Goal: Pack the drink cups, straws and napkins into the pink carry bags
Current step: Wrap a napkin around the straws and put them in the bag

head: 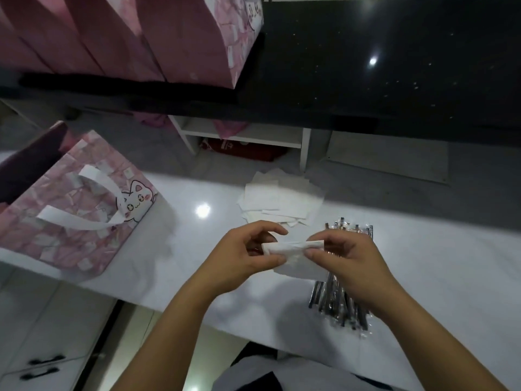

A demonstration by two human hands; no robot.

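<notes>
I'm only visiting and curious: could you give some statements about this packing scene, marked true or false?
1. Both the left hand and right hand pinch one white paper napkin. True.
2. The loose pile of white napkins lies inside the pink cat-print carry bag. False: it lies on the white counter, right of the bag.
3. The bundle of plastic-wrapped dark straws lies partly beneath the right hand. True.
4. A drink cup stands beside the straws. False: no cup shows.

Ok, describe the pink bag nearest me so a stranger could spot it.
Find the white counter in front of the black counter. At its left end sits a pink carry bag. Unlike the pink bags lined up on the black one, it stands alone, white handles and cat face showing.
</notes>
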